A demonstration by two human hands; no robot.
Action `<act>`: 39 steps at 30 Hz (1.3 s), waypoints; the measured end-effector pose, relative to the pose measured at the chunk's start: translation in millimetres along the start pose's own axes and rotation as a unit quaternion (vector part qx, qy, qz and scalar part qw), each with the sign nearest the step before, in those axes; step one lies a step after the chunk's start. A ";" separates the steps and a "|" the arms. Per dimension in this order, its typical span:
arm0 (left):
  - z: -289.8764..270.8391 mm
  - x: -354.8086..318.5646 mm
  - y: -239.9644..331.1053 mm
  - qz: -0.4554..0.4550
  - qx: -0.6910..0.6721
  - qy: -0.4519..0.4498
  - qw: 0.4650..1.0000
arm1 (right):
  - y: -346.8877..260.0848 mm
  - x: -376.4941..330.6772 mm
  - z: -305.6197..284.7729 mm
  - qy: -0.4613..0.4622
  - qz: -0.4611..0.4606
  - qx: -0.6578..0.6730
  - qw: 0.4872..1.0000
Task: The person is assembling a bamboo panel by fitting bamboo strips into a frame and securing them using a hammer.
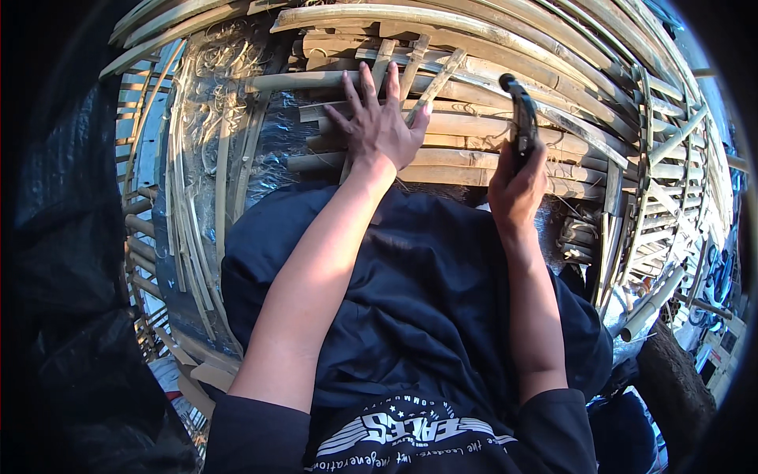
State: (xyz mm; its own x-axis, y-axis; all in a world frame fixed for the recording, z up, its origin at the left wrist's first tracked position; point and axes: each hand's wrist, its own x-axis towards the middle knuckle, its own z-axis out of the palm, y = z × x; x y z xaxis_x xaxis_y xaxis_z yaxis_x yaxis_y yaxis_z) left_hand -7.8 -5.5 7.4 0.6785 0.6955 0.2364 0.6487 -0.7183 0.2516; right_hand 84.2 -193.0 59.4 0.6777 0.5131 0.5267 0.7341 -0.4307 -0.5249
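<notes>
My left hand [380, 122] lies flat with fingers spread on a lattice of split bamboo slats [466, 126], pressing near where upright strips cross the horizontal ones. My right hand [515, 188] is closed around the handle of a dark hand tool [522, 118], whose head points up over the slats to the right of my left hand. The tool's working end is hard to make out. Both forearms rise from my dark blue shirt [426, 300].
The bamboo frame [647, 158] curves around on the right with crossed poles. Loose thin strips [193, 229] and curled shavings [229, 55] lie over dark plastic sheeting [268, 158] on the left. Cut bamboo tubes [651, 304] rest at lower right.
</notes>
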 end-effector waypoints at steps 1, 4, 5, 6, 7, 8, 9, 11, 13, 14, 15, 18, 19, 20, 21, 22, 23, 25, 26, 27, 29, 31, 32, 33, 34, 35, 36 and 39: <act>-1.9 -2.2 3.3 0.003 0.009 -0.002 1.000 | -3.2 -1.0 -3.4 0.070 -0.048 0.022 0.996; 2.2 -0.2 0.6 0.001 -0.002 0.010 1.000 | 23.7 -1.6 15.1 -0.011 -0.038 -0.034 0.999; 3.3 -1.1 -0.2 -0.002 -0.011 -0.002 1.000 | 23.8 0.7 15.6 -0.121 0.049 -0.058 0.990; 1.7 2.2 -2.1 0.001 0.003 0.007 1.000 | 19.4 0.8 16.0 -0.101 0.071 -0.051 0.991; 0.5 4.8 -2.3 0.000 0.006 0.010 1.000 | 10.9 0.7 6.4 -0.043 0.021 -0.029 0.998; -0.4 7.7 -1.5 0.001 0.013 0.014 1.000 | 10.2 3.7 8.8 0.061 -0.054 -0.019 0.996; -1.3 1.1 1.1 -0.002 0.016 0.009 1.000 | 13.3 0.3 5.2 0.155 -0.125 -0.012 0.980; 3.8 1.4 2.6 0.003 0.004 0.026 1.000 | 35.9 -14.0 13.6 0.112 -0.092 -0.040 0.989; 4.1 -1.1 -2.6 -0.011 -0.029 0.006 1.000 | 28.7 0.0 13.3 -0.142 0.049 -0.092 0.984; 6.2 0.3 -1.2 -0.012 -0.007 0.004 1.000 | 21.5 1.7 10.2 -0.076 0.018 -0.067 0.995; 3.1 -6.9 2.0 -0.022 -0.008 0.003 1.000 | 8.8 -1.5 -2.1 -0.042 0.007 -0.026 0.999; 5.2 11.0 1.2 0.002 0.011 0.034 0.999 | 16.0 -1.5 8.5 0.113 -0.099 -0.001 0.989; 7.3 7.6 -0.1 0.004 0.009 0.034 0.999 | 17.7 -3.1 15.2 0.090 -0.065 0.014 0.994; 8.4 1.8 -1.8 0.003 -0.003 0.027 1.000 | 23.0 -2.4 15.2 -0.013 -0.019 -0.045 0.999; 10.1 -1.8 -0.6 0.000 -0.015 0.021 1.000 | 28.5 0.3 13.3 -0.115 0.026 -0.104 0.988; 3.4 1.6 -3.0 -0.010 -0.014 0.007 1.000 | 17.1 4.4 10.6 -0.077 0.005 -0.060 0.995; 9.5 -2.9 -7.0 -0.007 0.005 0.028 1.000 | 3.7 2.2 2.6 -0.018 -0.036 -0.018 0.999; 0.6 4.2 2.9 -0.002 -0.018 0.007 1.000 | 19.8 -6.0 2.7 0.110 -0.108 -0.035 0.987; 8.9 0.5 2.6 -0.001 -0.014 0.027 1.000 | 40.0 -15.9 14.6 0.117 -0.142 -0.036 0.982; 8.0 1.4 1.2 0.000 -0.013 0.031 0.999 | 15.3 -5.4 8.3 0.024 -0.043 -0.017 0.999; 6.3 -0.1 -1.4 -0.006 -0.019 0.012 1.000 | 28.2 2.3 12.6 -0.088 0.006 -0.098 0.991; 4.6 -6.2 2.0 -0.011 -0.012 0.012 1.000 | 0.1 2.5 -4.9 0.057 -0.044 0.010 0.997; 5.8 4.0 0.9 -0.008 -0.013 0.021 1.000 | 29.6 -9.0 12.3 0.088 -0.040 0.050 0.994; 7.9 12.6 1.5 -0.005 -0.018 0.028 0.999 | 30.8 0.5 17.0 0.110 -0.083 0.010 0.990; 7.8 11.1 0.6 -0.008 -0.028 0.030 0.999 | 27.1 1.0 18.2 0.121 -0.117 -0.029 0.985; 5.5 -1.8 -0.3 -0.015 -0.038 0.011 0.999 | 20.5 -3.8 13.1 -0.056 0.021 -0.097 0.993; 4.5 0.4 -2.0 -0.012 -0.037 0.015 0.999 | 20.6 0.8 14.3 -0.070 0.031 -0.082 0.994; 2.6 -6.5 3.0 -0.015 -0.019 0.005 1.000 | 2.7 -2.9 -4.5 0.073 -0.041 0.017 0.996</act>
State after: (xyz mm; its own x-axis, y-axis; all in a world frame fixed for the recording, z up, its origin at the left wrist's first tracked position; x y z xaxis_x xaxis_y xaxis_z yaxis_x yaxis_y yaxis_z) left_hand -9.3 -12.3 4.3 0.6557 0.7169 0.2369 0.6547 -0.6961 0.2945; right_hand 84.4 -198.9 59.4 0.6165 0.4315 0.6585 0.7869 -0.3660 -0.4968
